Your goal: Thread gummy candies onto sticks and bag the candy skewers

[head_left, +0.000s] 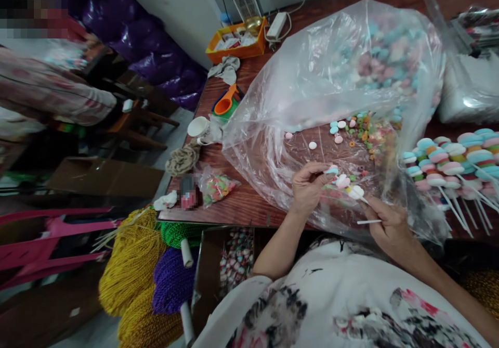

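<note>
My right hand (390, 227) is closed round the lower end of a white stick with candies (343, 181) threaded along it. A second white stick (368, 222) juts out from the same hand. My left hand (307, 188) pinches a light blue and pink candy (331, 170) at the far end of the threaded row. Beneath both hands spreads a large clear plastic bag (273, 129), its back part full of pastel candies (384, 56). Loose round candies (312, 145) and small coloured rings (362, 129) lie by its mouth.
Finished-looking candy sticks (452, 166) are piled at the right. Along the table's left side are a white cup (198, 127), an orange-handled tool (224, 106) and a small candy bag (218, 188). An orange basket (237, 46) stands behind. Yellow cord bundles (132, 265) hang below. Another person sits at left.
</note>
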Tool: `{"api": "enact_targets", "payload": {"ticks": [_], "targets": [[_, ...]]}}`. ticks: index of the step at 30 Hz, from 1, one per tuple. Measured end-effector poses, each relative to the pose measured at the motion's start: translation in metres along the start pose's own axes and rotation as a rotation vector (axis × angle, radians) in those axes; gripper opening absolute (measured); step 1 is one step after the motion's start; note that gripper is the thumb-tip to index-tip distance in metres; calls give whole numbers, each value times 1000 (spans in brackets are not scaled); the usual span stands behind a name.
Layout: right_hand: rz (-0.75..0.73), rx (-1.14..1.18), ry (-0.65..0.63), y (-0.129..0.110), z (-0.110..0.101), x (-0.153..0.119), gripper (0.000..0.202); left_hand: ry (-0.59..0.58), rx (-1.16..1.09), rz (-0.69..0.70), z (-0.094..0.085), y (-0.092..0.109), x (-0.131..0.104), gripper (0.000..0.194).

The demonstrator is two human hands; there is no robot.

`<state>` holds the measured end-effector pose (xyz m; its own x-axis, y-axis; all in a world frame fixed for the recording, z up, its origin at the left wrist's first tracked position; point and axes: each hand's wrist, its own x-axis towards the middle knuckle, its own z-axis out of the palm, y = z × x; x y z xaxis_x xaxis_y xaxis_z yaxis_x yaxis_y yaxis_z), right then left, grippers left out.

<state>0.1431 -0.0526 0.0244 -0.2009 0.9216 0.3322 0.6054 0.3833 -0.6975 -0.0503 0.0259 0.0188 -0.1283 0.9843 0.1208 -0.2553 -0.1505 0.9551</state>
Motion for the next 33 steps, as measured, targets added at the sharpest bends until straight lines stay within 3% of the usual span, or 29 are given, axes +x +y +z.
{"api": "enact_targets", "payload": {"ticks": [5, 13, 18, 23, 25, 30, 33], "targets": [[31, 81, -20, -12, 6, 5, 23, -41, 262, 319, 1, 12, -4, 15], [55, 137, 1, -17, 19, 12, 24, -39, 520, 481, 0, 7, -8, 19], [19, 87, -27, -13, 28, 16, 20, -2, 451, 404, 4, -1, -10, 21], [48, 15, 21, 1, 24, 13, 19, -52, 69, 23, 8, 1, -9, 42], [41, 3, 23, 6, 22, 10, 21, -110, 74, -63, 7, 3, -8, 38], [72, 10, -9, 10, 26, 2, 21, -171, 304, 108, 6, 3, -10, 28], [75, 9, -6, 11, 25, 2, 21, -159, 286, 95, 5, -1, -12, 27]]}}
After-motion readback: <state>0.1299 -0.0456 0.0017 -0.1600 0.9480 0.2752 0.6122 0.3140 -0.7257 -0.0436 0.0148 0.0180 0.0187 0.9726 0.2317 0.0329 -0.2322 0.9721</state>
